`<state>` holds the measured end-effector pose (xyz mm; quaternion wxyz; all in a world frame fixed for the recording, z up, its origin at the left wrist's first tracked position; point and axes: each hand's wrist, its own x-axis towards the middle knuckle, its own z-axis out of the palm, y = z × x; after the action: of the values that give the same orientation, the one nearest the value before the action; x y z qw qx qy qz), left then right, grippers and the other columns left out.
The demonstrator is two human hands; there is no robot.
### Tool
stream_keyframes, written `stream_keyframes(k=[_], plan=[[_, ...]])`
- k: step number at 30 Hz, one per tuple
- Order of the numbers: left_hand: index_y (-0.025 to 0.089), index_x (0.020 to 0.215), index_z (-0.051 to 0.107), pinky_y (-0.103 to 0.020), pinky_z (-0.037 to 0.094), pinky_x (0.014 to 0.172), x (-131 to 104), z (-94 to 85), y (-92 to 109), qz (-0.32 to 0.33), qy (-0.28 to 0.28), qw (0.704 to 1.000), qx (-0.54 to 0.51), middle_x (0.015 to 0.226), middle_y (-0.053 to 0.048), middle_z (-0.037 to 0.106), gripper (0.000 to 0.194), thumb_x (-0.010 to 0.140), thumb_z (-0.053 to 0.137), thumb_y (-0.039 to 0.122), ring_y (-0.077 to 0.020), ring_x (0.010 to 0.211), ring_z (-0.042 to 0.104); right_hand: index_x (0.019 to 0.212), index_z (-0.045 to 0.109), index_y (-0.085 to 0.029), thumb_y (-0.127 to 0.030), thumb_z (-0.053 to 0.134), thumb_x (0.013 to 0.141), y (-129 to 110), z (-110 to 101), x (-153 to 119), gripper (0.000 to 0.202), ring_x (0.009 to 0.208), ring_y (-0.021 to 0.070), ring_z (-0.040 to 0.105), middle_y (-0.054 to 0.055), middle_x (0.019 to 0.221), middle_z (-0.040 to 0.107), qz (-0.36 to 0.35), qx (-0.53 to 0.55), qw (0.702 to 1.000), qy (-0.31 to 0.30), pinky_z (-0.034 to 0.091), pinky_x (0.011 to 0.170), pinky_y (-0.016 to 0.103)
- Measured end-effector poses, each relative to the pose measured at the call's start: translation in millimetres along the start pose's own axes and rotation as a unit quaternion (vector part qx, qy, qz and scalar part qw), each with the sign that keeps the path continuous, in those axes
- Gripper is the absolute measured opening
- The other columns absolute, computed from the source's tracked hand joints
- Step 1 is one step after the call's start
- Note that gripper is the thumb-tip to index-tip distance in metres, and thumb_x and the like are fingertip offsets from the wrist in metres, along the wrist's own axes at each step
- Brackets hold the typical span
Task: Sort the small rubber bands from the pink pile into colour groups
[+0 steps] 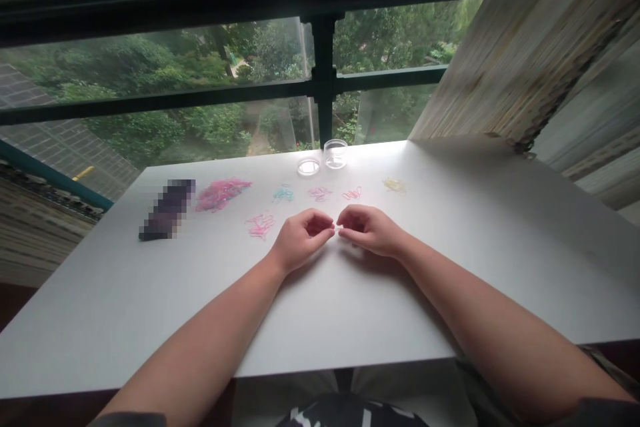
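My left hand (306, 237) and my right hand (369, 229) are close together above the white table (300, 320), fingertips pinched. A tiny pale piece (337, 229) shows between the two pinches; what it is stays too small to tell. Beyond the hands lie small piles of thin loops: blue (284, 194), pale pink (319, 194), brighter pink (352, 193) and, farther right, yellow (395, 185). Left of my left hand is another pink pile (261, 225). A larger mixed pink heap (223, 194) lies farther left.
A clear round container (335, 155) stands at the table's back edge, with a round clear lid (309, 167) beside it. A blurred dark object (168, 210) lies at the left. Behind are a green-framed window (324, 47) and a curtain (480, 47) at the right.
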<state>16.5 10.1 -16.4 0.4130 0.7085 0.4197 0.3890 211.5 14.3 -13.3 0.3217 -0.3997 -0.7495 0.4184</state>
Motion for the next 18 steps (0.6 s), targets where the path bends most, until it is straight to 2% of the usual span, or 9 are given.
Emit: stream_keyframes(k=[5,18], plan=[[0.018,0.086,0.062,-0.029,0.053,0.074,0.3,-0.3,-1.3,-0.002,-0.004,1.0,-0.001,0.084,-0.005,0.067,0.019,0.073,0.064,0.032,-0.0157,0.076,0.063,0.076,0.058,-0.016,-0.028,0.055,0.079,-0.7,0.6,-0.1,0.012,0.05,0.0092,0.047,-0.003,0.055,0.053,-0.002,-0.006,1.0,-0.005,0.037,0.049,0.022],[0.019,0.085,0.062,-0.028,0.051,0.07,0.1,-1.0,-3.4,-0.011,-0.011,1.0,0.011,0.083,-0.005,0.067,0.021,0.072,0.064,0.034,-0.0153,0.074,0.062,0.076,0.058,-0.017,-0.028,0.057,0.077,0.7,-0.7,0.8,0.011,0.052,0.0103,0.047,-0.002,0.057,0.054,0.007,-0.006,1.0,0.012,0.038,0.05,0.023]])
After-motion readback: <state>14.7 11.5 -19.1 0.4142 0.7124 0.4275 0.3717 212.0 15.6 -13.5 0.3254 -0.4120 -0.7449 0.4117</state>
